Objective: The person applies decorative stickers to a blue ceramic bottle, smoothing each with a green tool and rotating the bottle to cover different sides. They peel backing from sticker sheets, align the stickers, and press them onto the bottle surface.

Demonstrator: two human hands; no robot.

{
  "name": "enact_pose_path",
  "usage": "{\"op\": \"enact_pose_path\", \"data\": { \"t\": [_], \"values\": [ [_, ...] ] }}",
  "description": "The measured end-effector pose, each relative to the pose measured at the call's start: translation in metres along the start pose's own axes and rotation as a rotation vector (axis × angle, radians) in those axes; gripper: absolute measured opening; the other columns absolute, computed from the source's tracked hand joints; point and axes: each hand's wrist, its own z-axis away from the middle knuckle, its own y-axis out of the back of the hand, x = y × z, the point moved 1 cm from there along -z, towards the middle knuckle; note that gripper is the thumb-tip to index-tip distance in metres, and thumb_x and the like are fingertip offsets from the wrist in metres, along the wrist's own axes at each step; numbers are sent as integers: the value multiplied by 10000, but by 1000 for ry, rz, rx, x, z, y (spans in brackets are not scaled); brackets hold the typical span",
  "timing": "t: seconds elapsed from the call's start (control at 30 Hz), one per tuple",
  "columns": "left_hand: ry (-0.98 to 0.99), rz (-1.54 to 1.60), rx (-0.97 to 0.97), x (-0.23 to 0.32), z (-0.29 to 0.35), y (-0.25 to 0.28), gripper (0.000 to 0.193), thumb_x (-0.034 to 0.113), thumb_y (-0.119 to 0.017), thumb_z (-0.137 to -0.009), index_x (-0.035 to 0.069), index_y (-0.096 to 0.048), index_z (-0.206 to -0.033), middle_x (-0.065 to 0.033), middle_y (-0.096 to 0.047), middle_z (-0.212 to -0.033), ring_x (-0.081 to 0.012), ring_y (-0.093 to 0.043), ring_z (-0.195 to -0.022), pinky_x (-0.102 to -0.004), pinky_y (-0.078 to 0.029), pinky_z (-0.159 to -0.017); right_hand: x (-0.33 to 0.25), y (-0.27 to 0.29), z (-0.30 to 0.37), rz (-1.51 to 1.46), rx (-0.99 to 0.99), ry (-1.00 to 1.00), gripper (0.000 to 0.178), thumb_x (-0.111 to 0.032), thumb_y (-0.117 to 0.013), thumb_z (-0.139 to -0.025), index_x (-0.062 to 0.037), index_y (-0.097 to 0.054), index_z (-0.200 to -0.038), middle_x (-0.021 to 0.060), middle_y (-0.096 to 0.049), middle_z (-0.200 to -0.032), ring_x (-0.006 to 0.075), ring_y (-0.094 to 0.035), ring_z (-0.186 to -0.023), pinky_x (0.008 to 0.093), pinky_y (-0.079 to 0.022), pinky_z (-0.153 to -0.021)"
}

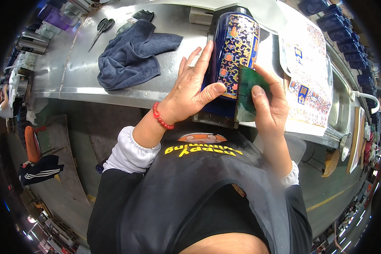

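Note:
A dark blue bottle (229, 51) with a colourful floral and gold scroll pattern lies lengthwise in front of me, its neck end pointing away. My left hand (192, 82) is open along the bottle's left side, the thumb over its near part and the fingers stretched out. In my right hand (271, 97), a thin green flat scraper (246, 95) is pinched between thumb and fingers, its edge against the bottle's right side. A metal-looking stand (216, 119) shows under the bottle's near end.
A crumpled dark blue towel (129, 57) lies on the metal worktable (82, 70), with black-handled scissors (101, 29) beyond it. On the right are printed pattern sheets (307, 80) and a sink (340, 99) with a white tap (366, 96). Dark blue bottles (343, 36) stand at far right.

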Motion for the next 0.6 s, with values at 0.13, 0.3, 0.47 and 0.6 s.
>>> {"op": "enact_pose_path", "data": {
  "t": [0.13, 0.3, 0.47, 0.6],
  "values": [
    [-7, -2, -6, -1, 1, 1, 1032, 668, -541, -964, -2, -133, -1634, -293, -366, -1587, -488, -233, -1514, -623, -81, -1213, -3, -3, -2, 263, 24, 92, 394, -10, -550, -992, 31, -580, -1382, 151, -709, -1143, 193, -678, -1027, 310, -524, -921],
    [13, 7, -30, 4, -3, 5, 1026, 674, -514, -975, -13, -126, -1631, -304, -340, -1595, -469, -258, -1509, -634, -102, -1205, -6, 2, -4, 127, 6, -26, 402, -16, -528, -1017, 27, -543, -1416, 132, -677, -1215, 171, -675, -1018, 295, -524, -923],
    [66, -150, 31, 10, -8, -5, 1063, 678, -498, -979, -111, -132, -1588, -358, -404, -1496, -468, -354, -1436, -636, -149, -1189, -2, 7, -13, -53, 103, -100, 439, -49, -535, -1038, 29, -473, -1466, 93, -631, -1259, 108, -585, -1111, 257, -479, -970],
    [46, -89, 30, 12, -7, -5, 1060, 664, -502, -983, -123, -121, -1584, -357, -402, -1497, -468, -341, -1432, -649, -132, -1184, -2, 7, -17, 113, 72, -102, 459, -19, -539, -991, 20, -497, -1447, 109, -610, -1280, 142, -571, -1154, 295, -454, -1034]
  ]
}}
